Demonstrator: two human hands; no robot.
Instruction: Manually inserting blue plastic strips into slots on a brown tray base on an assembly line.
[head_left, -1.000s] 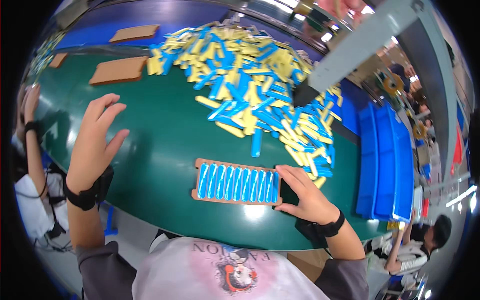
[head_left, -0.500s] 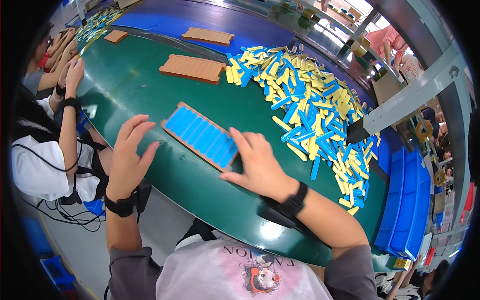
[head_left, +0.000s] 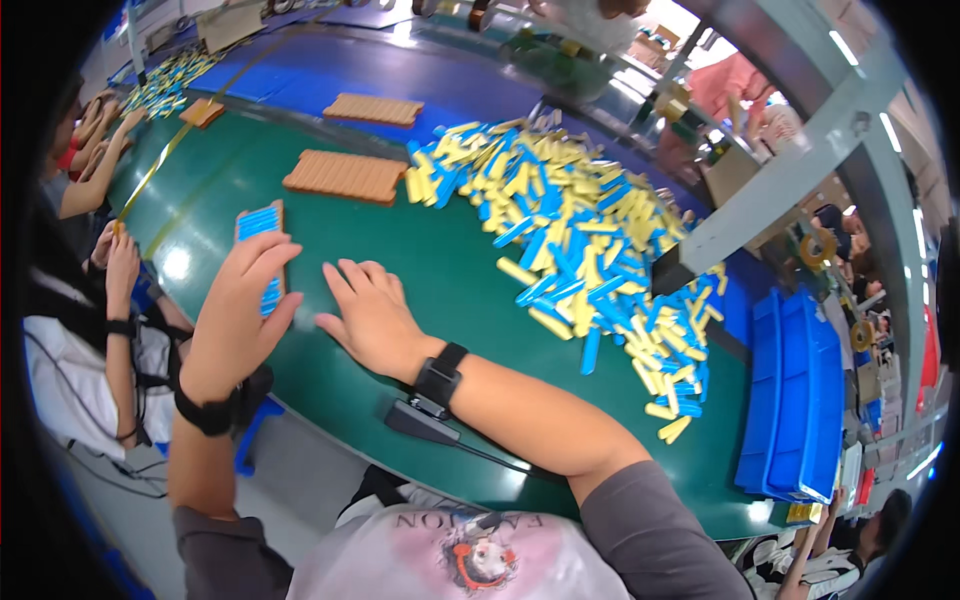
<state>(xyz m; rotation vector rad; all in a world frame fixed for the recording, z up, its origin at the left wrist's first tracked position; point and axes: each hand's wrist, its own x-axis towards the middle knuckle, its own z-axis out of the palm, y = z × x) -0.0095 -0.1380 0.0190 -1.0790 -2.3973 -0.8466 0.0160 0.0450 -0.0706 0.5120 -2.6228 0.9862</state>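
Observation:
A brown ribbed tray holding blue sticks (head_left: 262,222) stands at the left of the green table, partly hidden behind my left hand (head_left: 232,315). The fingers of that hand curve in front of the tray, with thumb and fingertips apart; blue sticks show in the gap between them. I cannot tell whether the hand touches the tray. To its right, my right hand (head_left: 375,315) is held low over the green surface, fingers spread, holding nothing. Farther right lies a large heap of yellow and blue sticks (head_left: 590,240).
Brown ribbed trays (head_left: 345,175) lie beyond my hands, one on the blue strip (head_left: 470,85). Blue bins (head_left: 795,400) stand at the right, near a metal post (head_left: 770,195). A dark device with a cable (head_left: 420,422) lies beneath my right forearm. Co-workers sit at the left.
The tray of blue sticks has moved left, from beside my right hand to behind my left hand, and turned more upright in view. My right hand has moved left, away from the heap.

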